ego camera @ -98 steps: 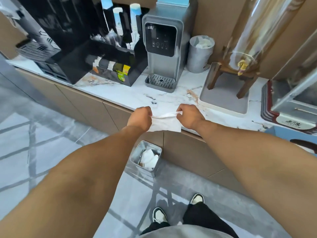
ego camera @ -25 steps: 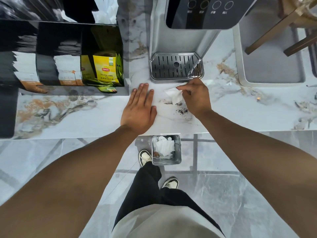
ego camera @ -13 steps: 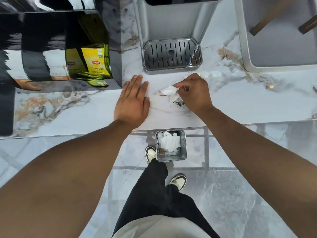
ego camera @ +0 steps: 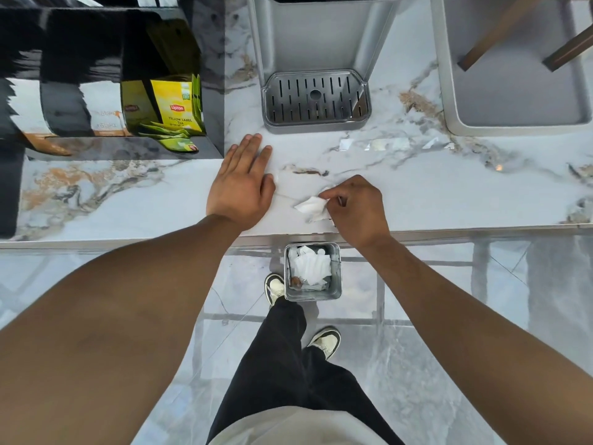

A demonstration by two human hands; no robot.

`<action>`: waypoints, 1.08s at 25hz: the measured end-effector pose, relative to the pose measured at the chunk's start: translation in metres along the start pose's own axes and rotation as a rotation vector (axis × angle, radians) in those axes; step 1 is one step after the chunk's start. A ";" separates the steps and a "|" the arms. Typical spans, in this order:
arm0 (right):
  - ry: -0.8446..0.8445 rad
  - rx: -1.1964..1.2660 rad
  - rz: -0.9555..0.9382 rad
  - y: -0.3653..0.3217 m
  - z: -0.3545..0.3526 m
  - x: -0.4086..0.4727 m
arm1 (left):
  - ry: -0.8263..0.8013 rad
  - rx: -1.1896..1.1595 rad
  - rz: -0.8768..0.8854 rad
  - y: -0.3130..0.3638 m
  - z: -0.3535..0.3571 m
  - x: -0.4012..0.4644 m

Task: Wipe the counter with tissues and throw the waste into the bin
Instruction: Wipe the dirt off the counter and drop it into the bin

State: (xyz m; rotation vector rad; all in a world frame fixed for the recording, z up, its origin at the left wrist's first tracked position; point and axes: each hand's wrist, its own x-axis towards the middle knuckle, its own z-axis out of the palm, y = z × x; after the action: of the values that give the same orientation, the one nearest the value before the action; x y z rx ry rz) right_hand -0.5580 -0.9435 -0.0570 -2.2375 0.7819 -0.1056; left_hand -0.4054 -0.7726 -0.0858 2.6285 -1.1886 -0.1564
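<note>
Head view: left hand (ego camera: 239, 187) flat, fingers spread, on the counter (ego camera: 449, 194); right hand (ego camera: 356, 210) pinching the tissue (ego camera: 312, 207) near the edge, where swept crumbs may miss the bin (ego camera: 313, 295) below.

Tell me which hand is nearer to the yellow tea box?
Left. The left hand lies flat just right of the tea box; the right hand is farther right, pinching a tissue.

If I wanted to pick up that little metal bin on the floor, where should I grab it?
Probably by the rim. The bin is a small square metal box standing open-topped on the floor below the counter edge, with used tissues inside. Come from above and pinch one straight wall, or hold two opposite walls, fingers outside so you miss the waste.
</note>
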 end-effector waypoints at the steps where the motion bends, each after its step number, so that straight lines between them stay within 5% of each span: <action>1: 0.007 0.005 0.014 -0.001 0.001 -0.003 | 0.000 0.001 -0.001 0.000 0.000 0.000; 10: 0.199 0.290 0.146 -0.017 -0.031 0.051 | -0.004 -0.006 -0.005 -0.002 0.003 0.001; 16: 0.036 0.033 -0.041 -0.006 -0.017 0.072 | 0.009 0.005 -0.002 -0.004 0.006 0.001; 27: -0.147 -0.086 -0.192 0.006 -0.016 0.018 | 0.008 0.031 -0.005 -0.004 0.006 0.002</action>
State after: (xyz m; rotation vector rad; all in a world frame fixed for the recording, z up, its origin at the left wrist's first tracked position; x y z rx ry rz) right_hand -0.5507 -0.9670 -0.0521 -2.3673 0.5006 0.0015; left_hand -0.4022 -0.7728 -0.0928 2.6563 -1.1911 -0.1298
